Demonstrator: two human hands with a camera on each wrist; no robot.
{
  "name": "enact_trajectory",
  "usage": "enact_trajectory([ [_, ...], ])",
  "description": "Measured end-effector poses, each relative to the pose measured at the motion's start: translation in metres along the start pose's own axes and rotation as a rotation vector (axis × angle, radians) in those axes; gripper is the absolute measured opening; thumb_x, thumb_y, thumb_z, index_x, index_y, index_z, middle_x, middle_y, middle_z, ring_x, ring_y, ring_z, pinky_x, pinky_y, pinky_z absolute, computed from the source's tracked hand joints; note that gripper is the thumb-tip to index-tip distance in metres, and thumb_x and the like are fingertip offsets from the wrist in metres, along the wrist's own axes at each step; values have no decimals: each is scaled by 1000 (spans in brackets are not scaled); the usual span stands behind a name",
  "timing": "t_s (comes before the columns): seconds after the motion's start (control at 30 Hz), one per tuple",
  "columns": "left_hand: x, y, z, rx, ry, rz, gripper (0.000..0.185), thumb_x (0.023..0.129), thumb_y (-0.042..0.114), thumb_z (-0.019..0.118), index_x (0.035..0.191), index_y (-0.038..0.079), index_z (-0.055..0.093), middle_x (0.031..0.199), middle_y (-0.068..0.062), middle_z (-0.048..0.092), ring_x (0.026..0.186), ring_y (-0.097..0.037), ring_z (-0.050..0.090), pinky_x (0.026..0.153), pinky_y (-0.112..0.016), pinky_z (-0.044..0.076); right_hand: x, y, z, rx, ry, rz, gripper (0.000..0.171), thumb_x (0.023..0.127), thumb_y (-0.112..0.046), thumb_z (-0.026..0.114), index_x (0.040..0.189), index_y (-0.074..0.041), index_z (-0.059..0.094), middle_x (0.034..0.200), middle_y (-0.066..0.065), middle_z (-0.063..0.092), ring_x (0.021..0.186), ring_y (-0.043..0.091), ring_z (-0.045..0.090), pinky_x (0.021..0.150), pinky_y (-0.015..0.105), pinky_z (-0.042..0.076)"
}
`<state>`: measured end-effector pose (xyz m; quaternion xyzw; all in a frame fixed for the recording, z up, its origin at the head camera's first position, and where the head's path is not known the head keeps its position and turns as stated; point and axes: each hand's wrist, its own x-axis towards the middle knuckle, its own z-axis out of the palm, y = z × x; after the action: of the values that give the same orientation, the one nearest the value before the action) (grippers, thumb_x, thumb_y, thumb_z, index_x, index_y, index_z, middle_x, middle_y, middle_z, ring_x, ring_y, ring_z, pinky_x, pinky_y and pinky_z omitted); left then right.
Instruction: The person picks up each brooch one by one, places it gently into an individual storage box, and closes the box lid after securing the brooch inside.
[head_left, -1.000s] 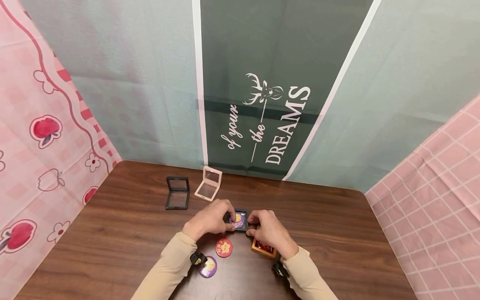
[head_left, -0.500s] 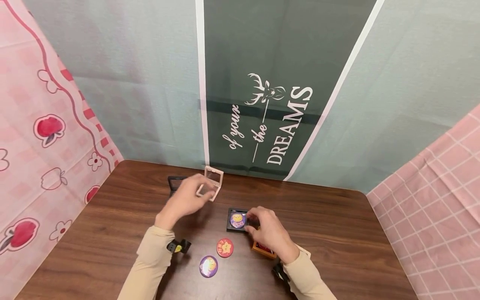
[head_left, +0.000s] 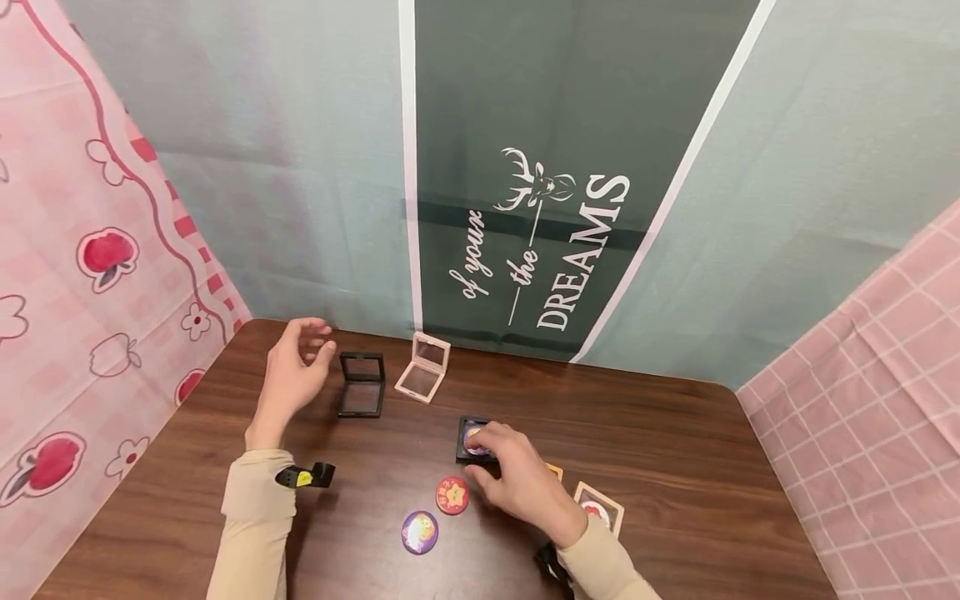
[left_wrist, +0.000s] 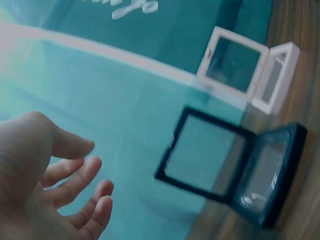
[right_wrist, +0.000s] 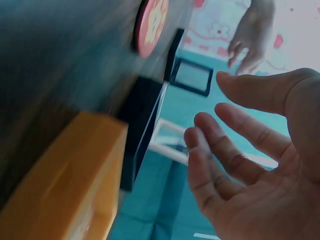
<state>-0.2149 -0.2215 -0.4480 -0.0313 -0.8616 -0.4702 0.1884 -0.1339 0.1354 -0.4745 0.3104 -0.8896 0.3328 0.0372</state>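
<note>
Since half a second ago, left hand has been swung out from the pink open case to the far left, beside the black open case; right hand has been kept low over the closed black case.

Backdrop is marked "of your — the DREAMS" with a deer-head logo, text running upward. Wooden table is flanked by pink cloths, apple and flower print on the left one.

Black open case: lid raised at the far edge, hinge axis running left-right, clear film seen in both halves from the left wrist view. Pink open case is set just beside it, same build, angled slightly.

Closed black case: square, lying flat at table centre, purple-and-yellow badge seen through its top, largely covered by the right hand's fingers.

Orange case and light framed case with red badge are placed near the right wrist.

Red badge and purple badge lie flat, face up, near the front edge.

Grip: left hand loosely spread, holding nothing. Right hand fingers relaxed and apart; contact with the case cannot be told.
</note>
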Motion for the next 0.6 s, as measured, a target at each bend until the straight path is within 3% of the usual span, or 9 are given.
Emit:
enact_trajectory([
  [0.1, 0, -10, -2, 10, -36, -42, 38, 102, 1, 61, 139, -5, 53, 135, -24, 68, 119, -40, 65, 90, -18, 48, -2, -8, 4, 43, -47, -31, 22, 91, -8, 83, 112, -5, 76, 104, 8, 73, 91, 20, 69, 83, 30, 58],
  [0.2, 1, -17, -1, 26, -111, -73, 41, 101, -3, 59, 141, -5, 51, 139, -26, 65, 124, -44, 63, 99, -38, 53, -4, -15, 11, 61, -127, -98, 22, 93, -8, 80, 115, -5, 76, 103, 6, 74, 87, 15, 67, 80, 20, 55],
  [0.3, 1, -24, 3, 46, -193, -107, 43, 100, -3, 58, 143, -6, 51, 143, -27, 63, 127, -45, 61, 105, -55, 51, -7, -22, 21, 70, -230, -179, 25, 94, -10, 79, 118, -7, 75, 104, 2, 74, 86, 9, 65, 80, 10, 48],
  [0.47, -2, -34, 8, 78, -321, -177, 48, 97, -4, 59, 144, -6, 52, 143, -32, 60, 130, -49, 58, 110, -61, 47, -13, -31, 34, 31, -341, -230, 27, 97, -18, 78, 123, -15, 73, 115, -7, 72, 104, 1, 64, 91, 10, 47],
  [0.53, -4, -37, 9, 82, -353, -200, 47, 96, -3, 61, 143, -6, 53, 142, -33, 60, 130, -49, 58, 109, -62, 47, -15, -32, 36, 6, -351, -233, 27, 97, -21, 79, 124, -18, 73, 118, -9, 71, 111, 0, 63, 96, 12, 48],
  [0.6, -5, -40, 10, 87, -374, -213, 45, 98, -1, 62, 142, -7, 54, 139, -34, 62, 127, -49, 60, 107, -61, 49, -16, -33, 39, -9, -350, -231, 28, 96, -21, 80, 123, -20, 74, 117, -10, 70, 108, -1, 62, 94, 10, 47],
])
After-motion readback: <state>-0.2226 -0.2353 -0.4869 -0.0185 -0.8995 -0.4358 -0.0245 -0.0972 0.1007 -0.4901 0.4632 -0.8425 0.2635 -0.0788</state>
